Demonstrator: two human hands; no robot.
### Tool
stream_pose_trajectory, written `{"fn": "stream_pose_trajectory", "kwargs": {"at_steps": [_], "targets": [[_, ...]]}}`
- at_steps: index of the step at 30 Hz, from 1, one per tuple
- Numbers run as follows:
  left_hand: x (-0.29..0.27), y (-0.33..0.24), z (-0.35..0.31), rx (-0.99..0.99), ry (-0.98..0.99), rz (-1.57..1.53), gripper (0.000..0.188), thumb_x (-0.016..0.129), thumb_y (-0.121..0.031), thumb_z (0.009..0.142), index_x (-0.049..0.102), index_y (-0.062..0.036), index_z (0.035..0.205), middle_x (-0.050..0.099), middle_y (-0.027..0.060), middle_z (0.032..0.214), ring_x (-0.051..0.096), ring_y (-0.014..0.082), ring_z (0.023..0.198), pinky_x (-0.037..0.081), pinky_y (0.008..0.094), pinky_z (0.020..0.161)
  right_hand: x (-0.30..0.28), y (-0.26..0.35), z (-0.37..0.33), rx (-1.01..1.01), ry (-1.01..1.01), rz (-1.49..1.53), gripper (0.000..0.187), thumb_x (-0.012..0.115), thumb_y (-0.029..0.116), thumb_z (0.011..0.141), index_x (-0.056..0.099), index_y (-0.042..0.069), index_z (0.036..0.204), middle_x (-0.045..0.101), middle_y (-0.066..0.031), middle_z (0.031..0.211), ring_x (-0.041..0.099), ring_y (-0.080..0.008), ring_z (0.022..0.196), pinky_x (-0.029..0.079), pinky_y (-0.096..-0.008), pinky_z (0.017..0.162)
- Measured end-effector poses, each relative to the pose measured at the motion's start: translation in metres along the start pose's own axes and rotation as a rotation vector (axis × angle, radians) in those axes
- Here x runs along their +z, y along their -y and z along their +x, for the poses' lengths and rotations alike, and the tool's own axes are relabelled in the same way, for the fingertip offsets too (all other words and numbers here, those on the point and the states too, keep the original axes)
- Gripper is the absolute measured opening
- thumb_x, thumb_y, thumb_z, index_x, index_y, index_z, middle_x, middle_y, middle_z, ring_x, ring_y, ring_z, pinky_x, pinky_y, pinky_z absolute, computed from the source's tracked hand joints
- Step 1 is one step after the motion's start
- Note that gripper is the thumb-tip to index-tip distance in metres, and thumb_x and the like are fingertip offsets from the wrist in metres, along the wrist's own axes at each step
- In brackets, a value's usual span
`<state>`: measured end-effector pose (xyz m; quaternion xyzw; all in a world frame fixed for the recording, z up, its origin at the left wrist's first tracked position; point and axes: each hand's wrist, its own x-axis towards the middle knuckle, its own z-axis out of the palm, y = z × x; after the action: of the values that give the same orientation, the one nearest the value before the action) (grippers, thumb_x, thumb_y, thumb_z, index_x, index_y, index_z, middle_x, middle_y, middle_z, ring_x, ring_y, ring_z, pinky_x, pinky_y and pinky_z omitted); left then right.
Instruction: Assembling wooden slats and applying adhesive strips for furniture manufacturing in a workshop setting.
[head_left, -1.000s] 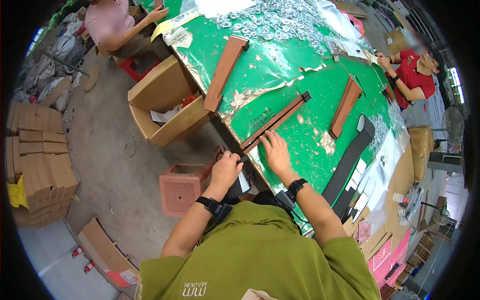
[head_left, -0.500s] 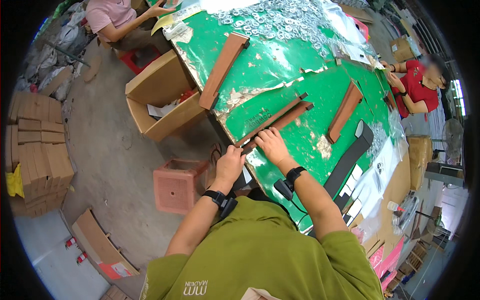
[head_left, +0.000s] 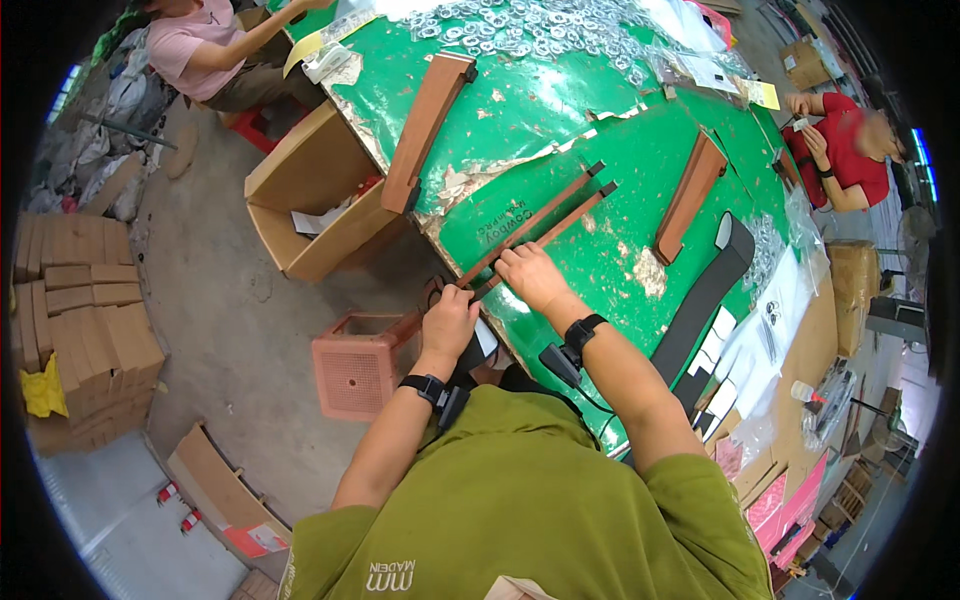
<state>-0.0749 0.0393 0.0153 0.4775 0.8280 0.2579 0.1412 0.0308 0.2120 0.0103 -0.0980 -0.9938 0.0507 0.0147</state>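
Observation:
Two long, narrow brown straps with dark ends lie side by side across the table's near left edge: one inner strap [head_left: 545,211] and one outer strap [head_left: 574,215]. My right hand [head_left: 533,277] rests with bent fingers closed on the outer strap near its close end. My left hand [head_left: 449,322] pinches at the near ends just past the table edge; its fingertips partly hide what they grip. Thick stacks of brown straps lie beyond, one stack [head_left: 428,130] at the left and another stack [head_left: 690,195] at the right.
The green table [head_left: 620,215] has peeling patches. Silver buckles [head_left: 540,30] are heaped at the far side. A black strap stack [head_left: 700,295] lies right of my arm. An open carton [head_left: 300,250] and a pink stool [head_left: 352,375] stand left. Two people sit across the table.
The outer strap has turned from its broader side toward its narrow edge, its far end shifting slightly. My hands stay at the near ends. The whole view has shifted a little.

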Motion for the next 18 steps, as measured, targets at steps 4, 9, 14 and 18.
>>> {"fn": "stream_pose_trajectory", "kwargs": {"at_steps": [4,9,14,18], "targets": [[0.0037,0.0018,-0.0002,0.018,-0.005,0.014,0.019,0.070,-0.022,0.081,0.064,-0.0091,0.095,0.057,0.0079,0.093,0.064,0.0298,0.074,0.053,0.0403,0.063,0.0011,0.0019,-0.0013,0.001,0.006,-0.009,0.011,0.056,0.014,0.080,0.062,0.013,0.089,0.057,-0.0029,0.088,0.059,-0.0214,0.091,0.044,-0.0368,0.089],[0.0005,-0.0006,0.0024,0.047,-0.008,0.070,0.020,0.070,-0.022,0.081,0.063,-0.0101,0.095,0.058,0.0066,0.093,0.064,0.0286,0.073,0.054,0.0383,0.063,0.0034,0.0038,-0.0001,0.030,0.006,0.008,0.010,0.057,0.014,0.080,0.063,0.014,0.088,0.057,-0.0027,0.087,0.059,-0.0202,0.091,0.044,-0.0361,0.087],[0.0017,-0.0001,0.0040,0.038,0.010,0.081,0.021,0.070,-0.021,0.081,0.063,-0.0093,0.096,0.059,0.0076,0.092,0.064,0.0293,0.073,0.054,0.0390,0.063,0.0051,0.0038,0.0001,0.023,-0.022,0.007,0.009,0.057,0.014,0.080,0.063,0.013,0.086,0.057,-0.0028,0.087,0.059,-0.0206,0.090,0.044,-0.0359,0.085],[0.0023,-0.0003,0.0053,0.037,0.011,0.060,0.021,0.071,-0.021,0.080,0.062,-0.0087,0.095,0.059,0.0088,0.093,0.064,0.0307,0.075,0.054,0.0402,0.063,0.0051,0.0043,-0.0001,0.023,-0.040,-0.005,0.008,0.058,0.015,0.079,0.062,0.013,0.085,0.057,-0.0028,0.085,0.059,-0.0210,0.088,0.044,-0.0360,0.084]]}}
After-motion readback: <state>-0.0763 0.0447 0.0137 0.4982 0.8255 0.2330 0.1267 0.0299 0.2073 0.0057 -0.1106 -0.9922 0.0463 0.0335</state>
